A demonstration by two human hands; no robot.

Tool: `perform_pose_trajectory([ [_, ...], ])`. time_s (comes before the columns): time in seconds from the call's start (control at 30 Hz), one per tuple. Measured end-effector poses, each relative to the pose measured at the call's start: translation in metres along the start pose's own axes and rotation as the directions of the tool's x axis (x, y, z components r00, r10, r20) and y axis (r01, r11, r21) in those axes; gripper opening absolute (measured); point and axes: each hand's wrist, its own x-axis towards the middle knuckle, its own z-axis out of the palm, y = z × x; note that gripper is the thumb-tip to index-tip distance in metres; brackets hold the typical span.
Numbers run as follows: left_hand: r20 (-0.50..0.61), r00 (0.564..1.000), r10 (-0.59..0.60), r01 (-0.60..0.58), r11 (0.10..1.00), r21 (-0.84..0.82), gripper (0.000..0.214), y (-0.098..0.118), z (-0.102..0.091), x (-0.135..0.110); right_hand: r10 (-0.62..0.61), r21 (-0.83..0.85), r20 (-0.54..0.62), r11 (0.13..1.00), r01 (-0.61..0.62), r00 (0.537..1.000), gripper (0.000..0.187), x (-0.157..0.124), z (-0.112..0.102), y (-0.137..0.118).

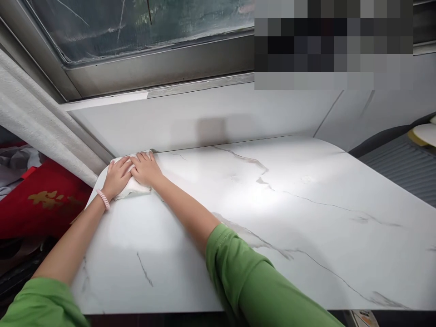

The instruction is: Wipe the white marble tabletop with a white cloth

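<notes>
A white cloth (pixel 135 187) lies bunched at the far left corner of the white marble-patterned table (pixel 190 190). My left hand (pixel 117 176) presses down on its left part, fingers stretched out flat, with a pink coiled band (pixel 102 199) around the wrist. Beside it, my right hand (pixel 146 168) also rests flat on the cloth, fingers extended toward the wall. The two hands touch or nearly touch at the thumb side. Much of the cloth is hidden beneath them.
A wall panel (pixel 163 122) and window (pixel 153 32) border the table's far edge. At left hang a pale curtain (pixel 44 100) and a red bag-like item (pixel 51 195) with gold print. A grey ribbed surface (pixel 402 163) stands right. The upper right is pixelated.
</notes>
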Motion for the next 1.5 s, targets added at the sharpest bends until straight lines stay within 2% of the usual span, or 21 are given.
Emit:
perform_pose_trajectory([
  [0.17, 0.001, 1.000, 0.000, 0.000, 1.000, 0.022, 0.045, 0.021, 0.000, -0.027, -0.021, 0.011, 0.036, 1.000, 0.020, 0.999, 0.045, -0.032, -0.014, -0.006],
  [0.3, 0.002, 0.998, 0.055, -0.055, 0.998, 0.031, 0.045, 0.044, -0.002, -0.057, -0.016, -0.017, 0.017, 1.000, 0.016, 1.000, 0.046, -0.074, -0.025, -0.015],
  [0.43, -0.016, 0.993, 0.120, -0.119, 0.992, 0.052, 0.045, 0.077, -0.004, -0.099, -0.032, -0.058, -0.003, 0.998, 0.032, 0.999, 0.049, -0.126, -0.038, -0.026],
  [0.63, -0.071, 0.990, 0.123, -0.113, 0.985, 0.129, 0.052, 0.127, -0.006, -0.173, -0.182, -0.033, 0.023, 0.983, 0.182, 0.983, 0.052, -0.191, -0.061, -0.040],
  [0.77, -0.097, 0.988, 0.119, -0.104, 0.983, 0.151, 0.064, 0.145, -0.004, -0.210, -0.249, -0.002, 0.037, 0.969, 0.249, 0.968, 0.054, -0.218, -0.075, -0.049],
  [0.87, -0.097, 0.989, 0.113, -0.096, 0.982, 0.163, 0.068, 0.148, -0.004, -0.218, -0.267, 0.013, 0.031, 0.964, 0.267, 0.963, 0.053, -0.224, -0.079, -0.051],
  [0.97, -0.068, 0.990, 0.125, -0.111, 0.979, 0.173, 0.066, 0.143, -0.004, -0.206, -0.263, 0.015, 0.018, 0.965, 0.263, 0.965, 0.052, -0.217, -0.075, -0.047],
  [1.03, -0.038, 0.989, 0.140, -0.132, 0.977, 0.166, 0.062, 0.137, -0.003, -0.187, -0.239, 0.003, 0.005, 0.971, 0.239, 0.971, 0.052, -0.205, -0.069, -0.040],
  [1.17, 0.015, 0.988, 0.151, -0.152, 0.982, 0.114, 0.052, 0.118, 0.001, -0.127, -0.157, -0.046, -0.004, 0.987, 0.157, 0.988, 0.052, -0.164, -0.059, -0.014],
  [1.3, 0.027, 0.994, 0.103, -0.105, 0.993, 0.057, 0.047, 0.104, 0.010, -0.056, -0.123, -0.094, 0.022, 0.988, 0.124, 0.992, 0.050, -0.109, -0.057, 0.024],
  [1.4, 0.036, 0.996, 0.081, -0.082, 0.996, 0.033, 0.046, 0.101, 0.016, -0.013, -0.099, -0.094, 0.029, 0.990, 0.101, 0.995, 0.048, -0.075, -0.057, 0.052],
  [1.5, 0.063, 0.994, 0.090, -0.092, 0.995, 0.042, 0.048, 0.108, 0.020, 0.017, -0.067, -0.068, 0.031, 0.995, 0.069, 0.997, 0.047, -0.055, -0.060, 0.075],
])
